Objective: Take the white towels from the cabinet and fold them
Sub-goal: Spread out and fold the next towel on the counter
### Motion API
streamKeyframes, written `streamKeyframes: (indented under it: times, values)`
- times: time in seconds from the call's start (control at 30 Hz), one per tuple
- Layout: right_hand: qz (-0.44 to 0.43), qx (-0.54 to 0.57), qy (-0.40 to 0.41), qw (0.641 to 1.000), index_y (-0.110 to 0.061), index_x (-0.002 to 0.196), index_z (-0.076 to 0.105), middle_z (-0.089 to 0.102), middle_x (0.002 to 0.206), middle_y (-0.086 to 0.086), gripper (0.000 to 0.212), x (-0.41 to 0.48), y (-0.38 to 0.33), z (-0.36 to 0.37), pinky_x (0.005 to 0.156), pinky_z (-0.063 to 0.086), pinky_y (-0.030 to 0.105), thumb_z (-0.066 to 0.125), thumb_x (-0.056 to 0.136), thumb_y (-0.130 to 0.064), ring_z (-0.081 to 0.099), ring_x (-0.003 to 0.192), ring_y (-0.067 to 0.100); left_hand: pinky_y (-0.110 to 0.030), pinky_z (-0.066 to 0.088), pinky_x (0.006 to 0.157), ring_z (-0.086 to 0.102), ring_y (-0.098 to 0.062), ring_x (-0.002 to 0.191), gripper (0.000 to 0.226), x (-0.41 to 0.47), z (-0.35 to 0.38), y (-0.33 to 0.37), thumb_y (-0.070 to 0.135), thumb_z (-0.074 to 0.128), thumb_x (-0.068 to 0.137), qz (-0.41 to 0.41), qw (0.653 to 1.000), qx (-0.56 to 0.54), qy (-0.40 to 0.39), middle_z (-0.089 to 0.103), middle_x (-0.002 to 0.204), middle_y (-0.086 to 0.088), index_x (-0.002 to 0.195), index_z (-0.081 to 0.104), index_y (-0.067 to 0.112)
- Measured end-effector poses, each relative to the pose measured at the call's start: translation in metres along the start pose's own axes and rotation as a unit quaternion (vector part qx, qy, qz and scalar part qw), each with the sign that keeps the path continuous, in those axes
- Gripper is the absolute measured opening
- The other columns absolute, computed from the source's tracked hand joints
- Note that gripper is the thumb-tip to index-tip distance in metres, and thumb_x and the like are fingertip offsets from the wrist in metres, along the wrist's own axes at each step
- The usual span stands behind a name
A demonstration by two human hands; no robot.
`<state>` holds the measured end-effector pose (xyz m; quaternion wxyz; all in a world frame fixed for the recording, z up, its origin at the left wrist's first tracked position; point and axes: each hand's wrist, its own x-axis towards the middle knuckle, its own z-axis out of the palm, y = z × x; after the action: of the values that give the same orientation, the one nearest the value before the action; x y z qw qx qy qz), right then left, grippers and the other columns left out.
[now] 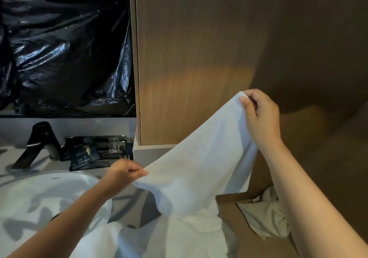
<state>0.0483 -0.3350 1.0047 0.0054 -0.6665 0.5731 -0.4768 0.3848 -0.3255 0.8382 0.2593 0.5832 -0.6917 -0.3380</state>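
Observation:
A white towel (199, 170) hangs spread between my two hands above the counter. My left hand (123, 172) pinches its lower left corner at the sink's edge. Higher up and to the right, my right hand (260, 114) pinches the other corner in front of the wooden cabinet (199, 58). The towel's lower part drapes down toward me. Another crumpled white towel (264, 216) lies low on the right, partly hidden behind my right forearm.
A white round sink (39, 194) sits at the lower left with a black faucet (39, 144) behind it. Dark sachets (93, 152) lie on the grey counter (147, 154). Black plastic sheeting (63, 44) covers the wall above.

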Motion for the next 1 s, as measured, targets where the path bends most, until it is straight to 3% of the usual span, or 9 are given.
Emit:
streamKeyframes:
  times: [0.07,0.23,0.37,0.53,0.67,0.77,0.87,1.0]
  values:
    - [-0.004,0.002,0.001,1.000,-0.021,0.103,0.061,0.062,0.092,-0.008,0.014,0.000,0.000,0.001,0.066,0.038,0.010,0.052,0.100,-0.031,0.057,0.081,0.001,-0.032,0.050,0.067,0.067,-0.020,0.070,0.033,-0.001,0.005,0.002,0.015,0.080,0.077,0.008,1.000,-0.004,0.012,0.073,0.072,0.001,0.054,0.068,0.036]
    - [-0.010,0.003,0.015,1.000,-0.027,0.100,0.059,0.060,0.089,-0.011,0.009,0.004,-0.002,-0.004,0.064,0.039,0.006,0.051,0.100,-0.031,0.057,0.081,0.001,-0.017,0.049,0.063,0.065,-0.006,0.066,0.019,-0.002,0.004,0.001,0.016,0.089,0.063,0.022,0.994,-0.044,0.097,0.071,0.068,0.008,0.056,0.074,0.026]
    - [-0.007,-0.004,0.022,1.000,-0.029,0.101,0.057,0.060,0.093,-0.012,0.007,0.005,0.000,-0.005,0.066,0.040,0.008,0.051,0.100,-0.032,0.058,0.084,0.000,-0.005,0.039,0.059,0.059,0.003,0.066,0.020,0.001,0.000,0.001,0.019,0.086,0.069,0.052,0.991,0.008,0.127,0.066,0.062,0.010,0.060,0.068,0.024]
    - [0.000,0.001,0.040,0.999,-0.027,0.103,0.059,0.061,0.095,-0.012,0.010,0.007,0.007,-0.010,0.068,0.040,0.012,0.051,0.100,-0.032,0.057,0.085,-0.001,-0.008,0.041,0.054,0.056,-0.003,0.062,0.021,0.004,-0.013,0.001,0.019,0.080,0.076,0.042,0.989,-0.013,0.138,0.062,0.067,0.006,0.076,0.061,0.028]
    - [-0.003,-0.004,0.064,0.998,-0.030,0.101,0.056,0.055,0.088,-0.023,0.007,0.014,0.004,-0.017,0.065,0.038,0.004,0.049,0.101,-0.032,0.055,0.085,-0.009,-0.013,0.039,0.060,0.053,-0.002,0.073,0.017,0.007,-0.030,0.012,0.022,0.061,0.093,0.088,0.981,0.070,0.157,0.056,0.082,0.012,0.083,0.056,0.035]
    - [0.005,-0.008,0.091,0.996,-0.029,0.102,0.052,0.051,0.086,-0.027,0.007,0.022,0.001,-0.025,0.062,0.037,-0.001,0.046,0.102,-0.032,0.053,0.083,-0.014,-0.026,0.041,0.058,0.055,-0.011,0.071,0.011,0.015,-0.051,0.031,0.026,0.051,0.098,0.095,0.968,0.010,0.233,0.058,0.079,0.005,0.088,0.055,0.025]
    - [0.029,0.001,0.122,0.992,-0.027,0.109,0.051,0.048,0.088,-0.028,0.012,0.027,0.001,-0.031,0.061,0.036,-0.003,0.042,0.103,-0.032,0.050,0.084,-0.021,-0.027,0.039,0.058,0.053,-0.010,0.071,0.010,0.025,-0.074,0.065,0.029,0.051,0.098,0.073,0.940,-0.064,0.327,0.058,0.078,0.006,0.093,0.053,0.021]
    - [0.081,0.010,0.148,0.986,-0.012,0.123,0.054,0.055,0.096,-0.010,0.032,0.025,0.011,-0.032,0.063,0.036,0.011,0.040,0.104,-0.035,0.053,0.078,0.001,-0.028,0.040,0.054,0.056,-0.008,0.070,0.008,0.030,-0.095,0.100,0.033,0.055,0.095,0.084,0.915,-0.142,0.368,0.060,0.079,0.007,0.093,0.054,0.025]
